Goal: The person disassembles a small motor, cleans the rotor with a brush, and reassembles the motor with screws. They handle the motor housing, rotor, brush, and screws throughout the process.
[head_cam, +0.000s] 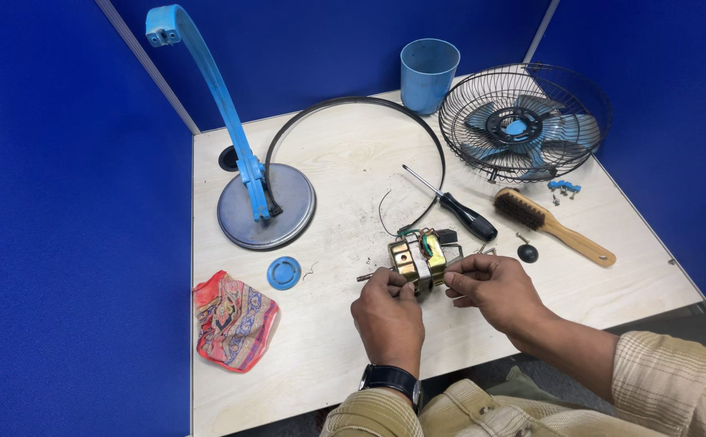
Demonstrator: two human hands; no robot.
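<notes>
1. The left hand [387, 314] and the right hand [495, 290] both close their fingers on a small fan motor [418, 257], a block of brass-coloured and silver metal with green and dark wires on top. The left hand clamps its left side, the right hand pinches its right side, and the motor sits between the two sets of fingertips, just above the desk [337, 356] near the middle of its front edge.
2. A thin shaft sticks out of the motor to the left, past the left thumb.
3. A black-handled screwdriver [454, 206] lies just behind the motor, its tip pointing toward the desk's back edge.
4. A small black knob [528, 253] lies to the right of the right hand, and a wooden-handled brush [551, 226] lies slantwise beyond it, toward the right edge.
5. Small blue screws or clips [564, 188] lie behind the brush.
6. A wire fan guard with blue blades [525, 121] stands at the back right corner, with a blue cup [428, 74] beside it at the back edge.
7. A black ring [353, 105] arcs across the back middle of the desk.
8. A blue fan stand on a round grey base [265, 206] occupies the left side.
9. A small blue round cap [284, 273] and a crumpled patterned cloth [231, 321] lie toward the front left.
10. The desk is pale wood laminate, scuffed with dark marks, enclosed by blue partition walls [61, 243].
</notes>
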